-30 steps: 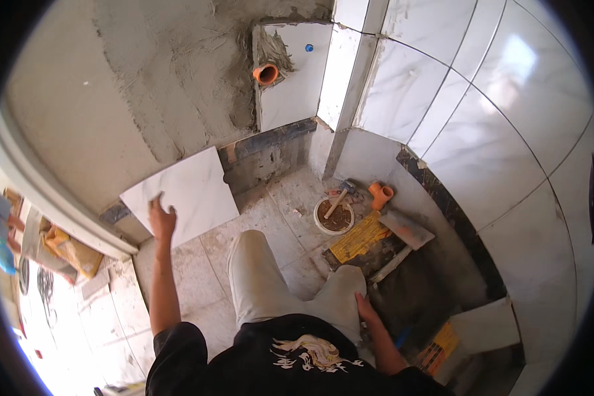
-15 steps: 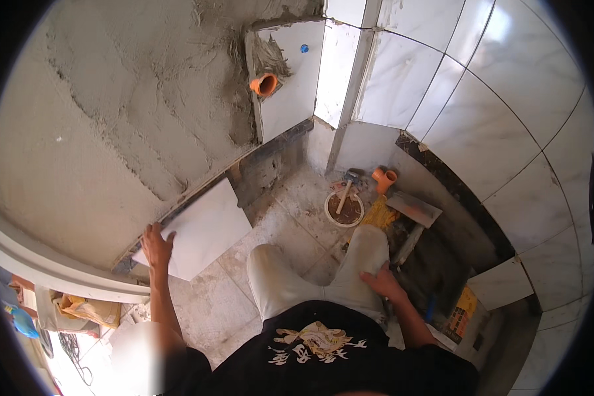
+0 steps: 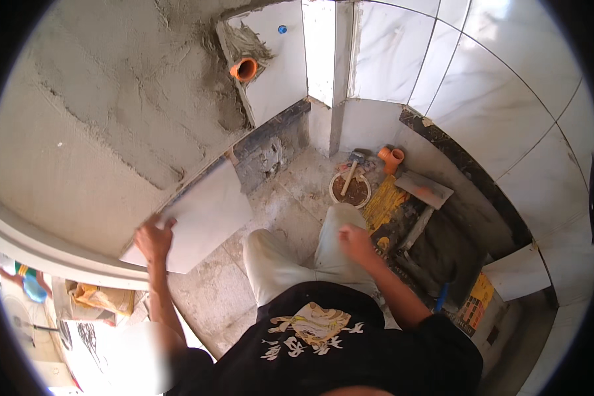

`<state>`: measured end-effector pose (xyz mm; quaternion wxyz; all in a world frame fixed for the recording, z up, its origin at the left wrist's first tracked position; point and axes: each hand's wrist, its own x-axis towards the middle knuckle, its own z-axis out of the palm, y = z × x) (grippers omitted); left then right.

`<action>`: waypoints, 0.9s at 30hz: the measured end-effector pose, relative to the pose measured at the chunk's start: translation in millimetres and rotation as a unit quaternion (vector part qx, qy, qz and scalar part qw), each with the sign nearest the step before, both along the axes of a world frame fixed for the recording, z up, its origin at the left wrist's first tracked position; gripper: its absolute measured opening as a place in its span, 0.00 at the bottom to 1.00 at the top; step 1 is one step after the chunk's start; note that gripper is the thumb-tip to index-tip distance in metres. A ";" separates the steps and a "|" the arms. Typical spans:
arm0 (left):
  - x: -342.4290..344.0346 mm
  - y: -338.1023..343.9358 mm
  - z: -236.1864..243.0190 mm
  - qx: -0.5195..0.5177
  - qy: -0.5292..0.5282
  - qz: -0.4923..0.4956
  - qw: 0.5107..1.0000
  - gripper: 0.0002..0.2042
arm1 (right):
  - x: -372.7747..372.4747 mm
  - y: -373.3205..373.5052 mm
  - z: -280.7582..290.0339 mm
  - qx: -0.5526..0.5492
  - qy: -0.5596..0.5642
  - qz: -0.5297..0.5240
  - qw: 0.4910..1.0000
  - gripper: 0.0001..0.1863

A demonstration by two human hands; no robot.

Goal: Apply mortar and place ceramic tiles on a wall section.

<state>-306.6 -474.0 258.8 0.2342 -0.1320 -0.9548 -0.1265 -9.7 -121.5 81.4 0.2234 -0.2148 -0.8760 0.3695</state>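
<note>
A large white tile (image 3: 208, 214) leans against the low part of the left wall, its bottom edge out toward the floor. My left hand (image 3: 154, 241) grips its upper left corner, fingers at the top edge and thumb stretched over the face. Some of the fingertips are hidden. My right hand (image 3: 358, 244) hovers over my right thigh, slightly blurred. Its fingers are curled in and nothing shows in them. Past my knees, a mallet (image 3: 350, 181) lies across a round white tub (image 3: 350, 191) of brown stuff.
Right of my legs lie a notched-looking flat metal trowel (image 3: 426, 190), a yellow bag (image 3: 384, 203), dark mortar (image 3: 435, 254) and a blue handle (image 3: 441, 297). An orange pipe fitting (image 3: 391, 158) stands behind. An orange pipe end (image 3: 245, 68) juts from the mortared left wall (image 3: 112, 112).
My right hand has lifted off my thigh and moved left and up. My left hand stays on the tile, which now sits closer along the wall. The view has shifted slightly.
</note>
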 end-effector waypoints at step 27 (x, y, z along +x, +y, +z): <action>-139.0 105.0 233.5 -0.101 0.102 -0.040 0.989 0.26 | -384.0 -74.7 57.2 -0.641 0.059 0.169 0.746 0.19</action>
